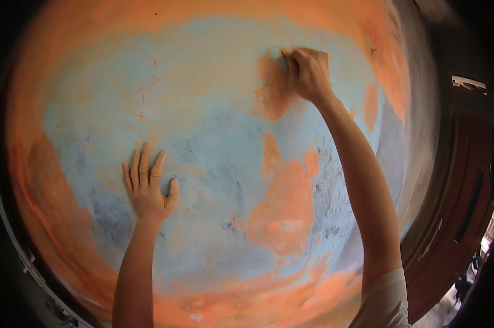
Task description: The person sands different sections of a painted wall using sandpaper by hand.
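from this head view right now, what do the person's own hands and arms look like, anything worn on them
The left hand and right hand are ungloved, with no watch or bracelet at either wrist. A short, plain, pale greyish sleeve covers the upper right arm. The left arm shows no sleeve within the frame.

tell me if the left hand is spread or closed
Spread: the left hand rests against the blue-and-orange wall, fingers extended with gaps between them.
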